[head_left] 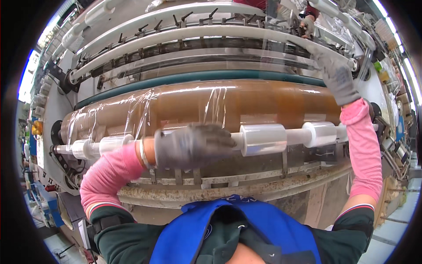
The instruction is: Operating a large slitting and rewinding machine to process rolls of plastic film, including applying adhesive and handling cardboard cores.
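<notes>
My left hand (193, 146), in a dark grey glove, lies stretched out over the shaft (295, 136) that carries clear film rolls. Its fingers are extended and a little blurred, and it covers part of the row. Just right of its fingertips sits a wide film roll (263, 139); a narrower film roll (319, 134) is farther right. Beyond the shaft lies a large brown roller (272, 99) with wrinkled clear film across it. My right hand (337, 77), gloved in grey, reaches over the roller's right end toward the far bars. Its pale fingers look stretched out, though smeared.
A dark green roller (198, 78) runs behind the brown one. Past it, a white bar (189, 36) lies below a row of small black levers. Another person's hand (307, 27) is at the far right of the machine. A worn rail (176, 196) crosses in front of me.
</notes>
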